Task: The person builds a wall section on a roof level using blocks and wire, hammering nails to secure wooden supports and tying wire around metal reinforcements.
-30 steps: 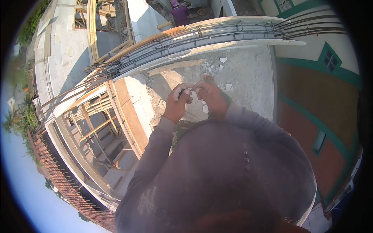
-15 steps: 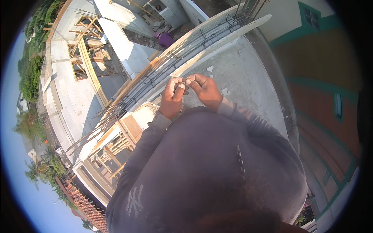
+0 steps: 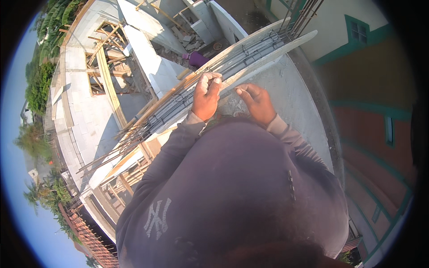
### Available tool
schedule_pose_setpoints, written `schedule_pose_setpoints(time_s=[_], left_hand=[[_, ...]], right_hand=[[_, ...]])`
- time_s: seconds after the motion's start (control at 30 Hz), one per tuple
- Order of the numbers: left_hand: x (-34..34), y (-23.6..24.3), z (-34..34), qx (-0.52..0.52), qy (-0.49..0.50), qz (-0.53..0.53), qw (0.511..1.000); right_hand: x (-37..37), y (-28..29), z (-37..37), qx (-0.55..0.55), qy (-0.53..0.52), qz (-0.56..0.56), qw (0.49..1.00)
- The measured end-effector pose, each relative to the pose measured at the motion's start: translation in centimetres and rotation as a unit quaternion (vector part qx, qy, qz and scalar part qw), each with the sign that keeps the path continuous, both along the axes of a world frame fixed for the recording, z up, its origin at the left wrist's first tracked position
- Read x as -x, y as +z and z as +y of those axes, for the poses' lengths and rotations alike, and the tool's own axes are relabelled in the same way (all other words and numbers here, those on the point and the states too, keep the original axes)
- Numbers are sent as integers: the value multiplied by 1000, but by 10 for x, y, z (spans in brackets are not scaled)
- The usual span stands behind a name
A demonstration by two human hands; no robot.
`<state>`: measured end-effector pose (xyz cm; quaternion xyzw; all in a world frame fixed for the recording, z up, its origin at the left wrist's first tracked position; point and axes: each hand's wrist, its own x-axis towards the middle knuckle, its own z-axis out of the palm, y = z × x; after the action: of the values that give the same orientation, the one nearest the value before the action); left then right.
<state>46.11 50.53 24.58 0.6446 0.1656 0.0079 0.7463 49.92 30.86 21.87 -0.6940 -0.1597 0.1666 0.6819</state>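
Observation:
My left hand (image 3: 207,97) is closed, its thumb pressed to the curled fingers, over the near side of the long rebar cage (image 3: 232,63). What it holds, if anything, is too small to make out. To its right, my right hand (image 3: 258,105) pinches thumb and forefinger together above the grey concrete slab (image 3: 292,94). Something tiny may be between those fingertips, but I cannot name it. A gap separates the two hands. Steel bars with bent stirrups make up the cage, which runs diagonally between boards (image 3: 270,50).
Far below, a person in purple (image 3: 196,60) bends among rubble. White block walls (image 3: 149,58) and timber planks (image 3: 108,82) stand at the left. Bare rebar ends (image 3: 308,15) stick up at the far end of the cage. A building with green trim (image 3: 357,33) rises at the right.
My hands were together at the fingertips and are now apart. The left has moved up over the rebar cage, the right a little rightward. The view has shifted slightly.

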Motion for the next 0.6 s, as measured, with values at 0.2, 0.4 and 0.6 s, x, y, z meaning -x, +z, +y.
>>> schedule_pose_setpoints(time_s=[0.2, 0.4, 0.6], left_hand=[[-1, 0, 34, -30, 23, -28, 999], [7, -8, 52, -142, 40, -90, 985], [25, 2, 52, -322, -74, -83, 940]], right_hand=[[-3, 11, 19, 69, 20, -46, 996], [1, 25, 34, 119, 75, -107, 984], [-35, 64, 44, 146, 162, -251, 943]])
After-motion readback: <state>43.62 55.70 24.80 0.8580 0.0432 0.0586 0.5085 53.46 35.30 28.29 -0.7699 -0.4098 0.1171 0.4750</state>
